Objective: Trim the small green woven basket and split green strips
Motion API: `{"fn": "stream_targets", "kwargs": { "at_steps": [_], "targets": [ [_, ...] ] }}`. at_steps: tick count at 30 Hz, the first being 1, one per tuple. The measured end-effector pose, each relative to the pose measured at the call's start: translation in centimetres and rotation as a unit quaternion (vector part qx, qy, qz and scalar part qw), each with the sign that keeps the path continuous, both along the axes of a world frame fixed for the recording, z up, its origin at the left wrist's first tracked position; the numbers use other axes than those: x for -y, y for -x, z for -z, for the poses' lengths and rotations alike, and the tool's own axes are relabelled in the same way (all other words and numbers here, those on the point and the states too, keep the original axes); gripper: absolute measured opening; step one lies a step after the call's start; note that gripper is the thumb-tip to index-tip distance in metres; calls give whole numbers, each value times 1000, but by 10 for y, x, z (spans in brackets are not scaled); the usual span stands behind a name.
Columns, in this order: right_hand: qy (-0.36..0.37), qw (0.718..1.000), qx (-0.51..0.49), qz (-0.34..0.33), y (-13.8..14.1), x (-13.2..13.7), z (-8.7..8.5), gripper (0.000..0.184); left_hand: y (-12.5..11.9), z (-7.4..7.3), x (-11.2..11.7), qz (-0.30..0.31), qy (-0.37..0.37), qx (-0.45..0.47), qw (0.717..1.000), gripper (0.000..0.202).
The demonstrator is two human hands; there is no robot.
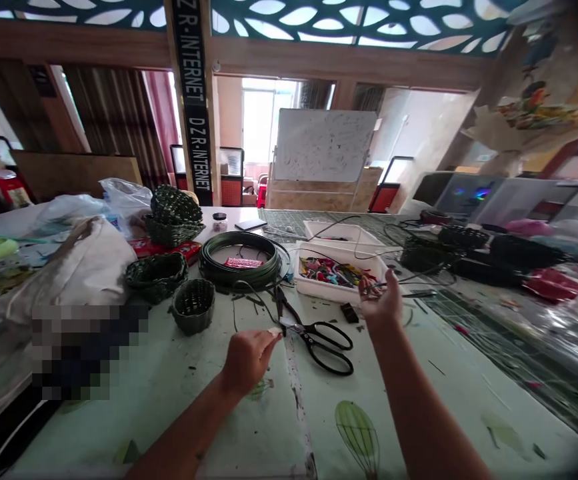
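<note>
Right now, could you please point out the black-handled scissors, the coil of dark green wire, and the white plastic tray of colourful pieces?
Black-handled scissors point(305, 333), head view, where the handles join.
Coil of dark green wire point(239, 280), head view, front side.
White plastic tray point(319, 288), head view, front wall.

A smudged whiteboard point(323, 145) stands across the room, and what looks like a canvas tote bag point(79, 267) slumps on the table's point(169, 407) left.

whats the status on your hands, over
Left hand pinching small pale bit. Right hand raised, fingers at thin dark strand, near white tray. Black-handled scissors lying between hands.
</note>
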State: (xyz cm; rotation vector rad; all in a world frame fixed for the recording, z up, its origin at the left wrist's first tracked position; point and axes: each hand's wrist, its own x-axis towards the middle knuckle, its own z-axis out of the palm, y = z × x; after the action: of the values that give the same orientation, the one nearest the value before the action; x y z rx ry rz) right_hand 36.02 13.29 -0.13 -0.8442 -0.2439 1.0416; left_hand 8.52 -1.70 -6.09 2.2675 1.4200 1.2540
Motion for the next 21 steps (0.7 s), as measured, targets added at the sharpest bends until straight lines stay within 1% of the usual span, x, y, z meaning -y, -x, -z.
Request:
{"fn": "stream_targets", "kwargs": {
  "at_steps": [3, 5, 7, 9, 11, 12, 14, 16, 17, 19, 21],
  "targets": [
    [48, 998, 23, -26, 1, -20, -9, 28, 1, 4, -2, 1, 1, -6, 1000, 35],
    [75, 995, 50, -50, 2, -27, -11, 32, 3, 5, -5, -5, -3, 1, 1000, 35],
    [90, 990, 86, -72, 2, -28, -9, 30, 4, 5, -6, -5, -11, 14, 1000, 35],
    [92, 983, 131, -86, 2, -24, -5, 23, 4, 4, -6, 9, -21, 26, 999, 36],
    [84, 975, 184, -88, 3, -16, 1, 18, 3, -1, -3, 37, -34, 32, 998, 36],
    [77, 970, 213, -87, 5, -9, 5, 17, 3, -3, -1, 59, -31, 53, 996, 37],
    [62, 954, 280, -86, 12, 7, 16, 21, 2, -10, 3, 95, 1, 139, 986, 37],
    [45, 925, 361, -105, 21, 27, 29, 28, 2, -14, 4, 100, 47, 239, 965, 34],
    [42, 904, 405, -129, 26, 37, 35, 33, 2, -16, 4, 89, 67, 278, 954, 33],
    [38, 853, 491, -173, 34, 55, 47, 35, 2, -16, 1, 61, 91, 322, 940, 33],
    [34, 805, 562, -189, 39, 69, 54, 32, 2, -15, -4, 48, 112, 371, 920, 34]
  ]
}}
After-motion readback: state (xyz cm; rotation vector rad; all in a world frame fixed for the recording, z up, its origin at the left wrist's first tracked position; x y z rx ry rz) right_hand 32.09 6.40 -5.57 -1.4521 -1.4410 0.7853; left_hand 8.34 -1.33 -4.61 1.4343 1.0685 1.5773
